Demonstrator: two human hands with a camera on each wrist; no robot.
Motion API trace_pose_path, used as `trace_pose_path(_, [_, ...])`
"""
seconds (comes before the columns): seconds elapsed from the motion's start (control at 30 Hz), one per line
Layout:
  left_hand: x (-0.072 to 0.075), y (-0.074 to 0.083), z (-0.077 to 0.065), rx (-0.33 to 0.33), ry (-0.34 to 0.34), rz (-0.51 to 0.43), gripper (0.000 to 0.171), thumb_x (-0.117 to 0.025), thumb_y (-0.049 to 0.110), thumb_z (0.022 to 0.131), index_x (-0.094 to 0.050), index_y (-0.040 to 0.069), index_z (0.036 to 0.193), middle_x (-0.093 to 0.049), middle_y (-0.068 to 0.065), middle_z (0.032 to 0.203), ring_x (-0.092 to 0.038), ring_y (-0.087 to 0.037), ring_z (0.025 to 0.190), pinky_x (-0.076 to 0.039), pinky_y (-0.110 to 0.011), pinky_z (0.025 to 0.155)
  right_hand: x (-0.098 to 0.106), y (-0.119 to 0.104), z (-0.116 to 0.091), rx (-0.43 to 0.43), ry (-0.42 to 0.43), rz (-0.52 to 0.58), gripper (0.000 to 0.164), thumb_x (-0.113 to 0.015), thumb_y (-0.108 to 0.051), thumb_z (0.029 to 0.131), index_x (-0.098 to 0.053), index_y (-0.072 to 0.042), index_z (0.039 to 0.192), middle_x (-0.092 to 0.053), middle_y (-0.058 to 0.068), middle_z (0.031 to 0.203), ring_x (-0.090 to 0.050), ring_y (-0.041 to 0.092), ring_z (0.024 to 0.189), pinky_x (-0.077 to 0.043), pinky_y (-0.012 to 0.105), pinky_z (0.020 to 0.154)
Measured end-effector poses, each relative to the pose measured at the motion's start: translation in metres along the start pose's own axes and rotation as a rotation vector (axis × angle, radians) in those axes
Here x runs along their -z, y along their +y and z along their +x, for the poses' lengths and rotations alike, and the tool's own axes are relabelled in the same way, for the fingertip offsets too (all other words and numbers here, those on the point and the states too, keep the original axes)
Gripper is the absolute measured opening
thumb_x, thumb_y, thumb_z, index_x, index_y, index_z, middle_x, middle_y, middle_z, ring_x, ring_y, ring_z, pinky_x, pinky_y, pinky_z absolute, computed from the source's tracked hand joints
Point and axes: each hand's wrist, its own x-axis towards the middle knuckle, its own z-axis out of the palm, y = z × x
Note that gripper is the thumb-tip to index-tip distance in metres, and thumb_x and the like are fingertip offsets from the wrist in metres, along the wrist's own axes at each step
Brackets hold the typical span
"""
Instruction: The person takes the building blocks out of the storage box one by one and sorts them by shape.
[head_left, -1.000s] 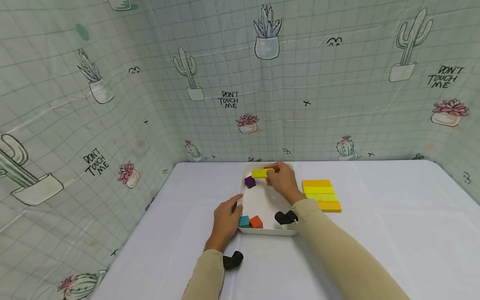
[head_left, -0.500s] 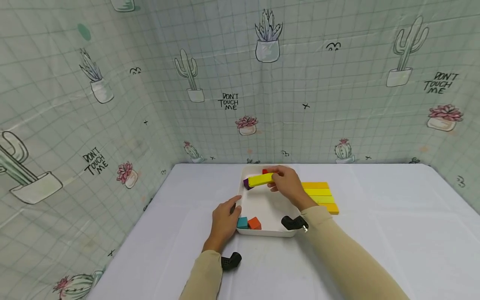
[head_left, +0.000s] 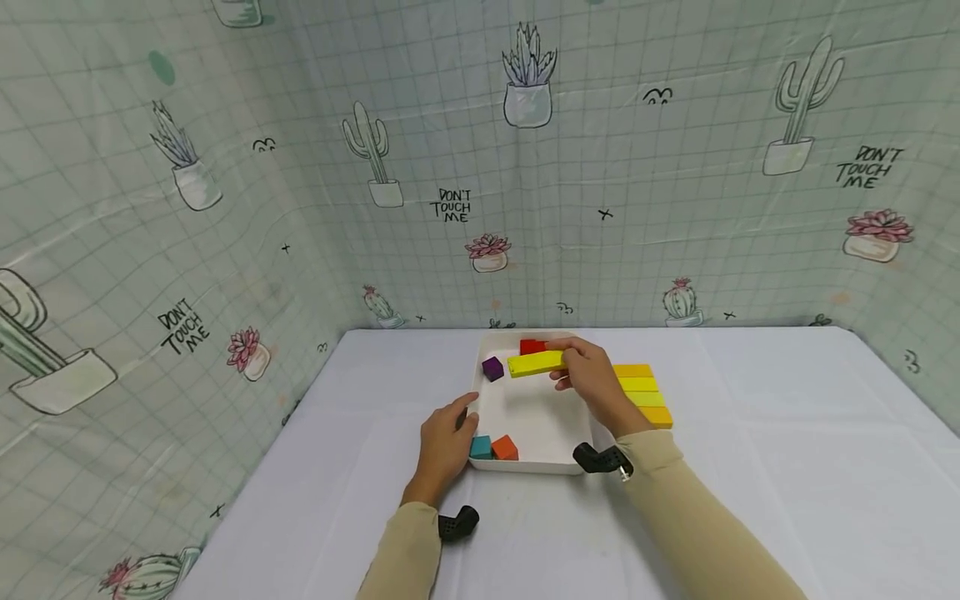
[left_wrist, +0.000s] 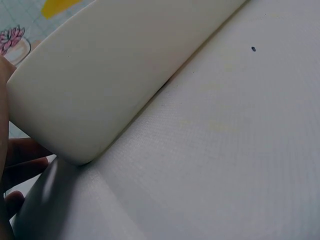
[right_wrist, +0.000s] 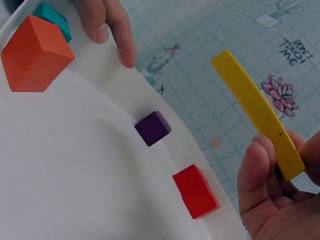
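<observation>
My right hand [head_left: 590,377] pinches a long yellow block [head_left: 536,363] between thumb and fingers, holding it above the far part of the white tray [head_left: 536,467]. In the right wrist view the yellow block [right_wrist: 260,115] sticks out well past the fingertips. My left hand [head_left: 446,442] rests at the tray's left rim, thumb and index finger touching it; other fingers [left_wrist: 26,171] show outside the tray corner in the left wrist view. A purple cube [head_left: 492,369] lies near the left wall. Red blocks [right_wrist: 196,192] sit at the far end, partly hidden by the right hand in the head view.
A teal cube [head_left: 481,447] and an orange cube [head_left: 506,448] lie side by side in the tray's near left corner. Right of the tray, several yellow and orange strips [head_left: 643,398] lie flat together on the white table [head_left: 765,467]. A patterned cloth [head_left: 637,150] hangs behind.
My right hand drew back slightly to the right and nearer with the yellow block, leaving the purple cube uncovered and more red showing. The left hand has stayed at the rim.
</observation>
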Motion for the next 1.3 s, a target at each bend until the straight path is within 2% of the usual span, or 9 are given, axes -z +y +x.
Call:
trace_pose_path(0.1, [0.0, -0.002, -0.001, -0.008, 0.001, 0.002, 0.037, -0.057, 0.021, 0.1, -0.064, 0.019, 0.136, -0.067, -0.009, 0.124, -0.059, -0.029, 0.115, -0.043, -0.055, 0.103, 0.004, 0.004, -0.002, -0.009, 0.008, 0.026, 0.042, -0.038, -0.017, 0.102, -0.058, -0.003, 0.137, -0.057, 0.015, 0.128, -0.058, 0.044, 0.102, -0.057, 0.028, 0.078])
trace_pose_path(0.37, [0.002, -0.001, 0.001, -0.035, 0.007, 0.003, 0.037, -0.057, 0.02, 0.1, -0.065, 0.019, 0.136, -0.068, -0.009, 0.122, -0.059, -0.029, 0.113, -0.043, -0.054, 0.102, 0.013, 0.011, -0.01, -0.019, 0.026, 0.114, 0.041, -0.06, -0.016, 0.098, -0.056, 0.0, 0.135, -0.056, 0.015, 0.113, -0.057, 0.039, 0.101, -0.056, 0.025, 0.076])
trace_pose_path(0.57, [0.005, 0.0, 0.001, -0.021, 0.005, 0.009, 0.037, -0.057, 0.021, 0.1, -0.065, 0.019, 0.136, -0.068, -0.009, 0.124, -0.059, -0.03, 0.116, -0.041, -0.054, 0.104, 0.017, 0.016, -0.014, -0.058, 0.013, 0.144, 0.041, -0.061, -0.016, 0.098, -0.053, 0.0, 0.135, -0.057, 0.014, 0.108, -0.059, 0.032, 0.096, -0.056, 0.024, 0.077])
trace_pose_path(0.83, [0.004, -0.002, -0.001, -0.014, 0.013, -0.016, 0.037, -0.057, 0.02, 0.1, -0.065, 0.019, 0.136, -0.068, -0.009, 0.124, -0.059, -0.03, 0.114, -0.042, -0.054, 0.103, 0.029, 0.009, -0.026, -0.043, -0.009, 0.111, 0.043, -0.063, -0.018, 0.099, -0.053, 0.002, 0.136, -0.059, 0.018, 0.113, -0.06, 0.034, 0.096, -0.057, 0.024, 0.077])
trace_pose_path(1.3, [0.0, -0.002, -0.001, -0.016, 0.005, -0.03, 0.037, -0.056, 0.02, 0.1, -0.064, 0.018, 0.137, -0.067, -0.01, 0.126, -0.058, -0.03, 0.118, -0.041, -0.056, 0.104, 0.071, 0.022, -0.05, -0.018, -0.025, 0.023, 0.044, -0.064, -0.017, 0.098, -0.053, 0.005, 0.135, -0.055, 0.019, 0.12, -0.063, 0.023, 0.09, -0.057, 0.027, 0.08])
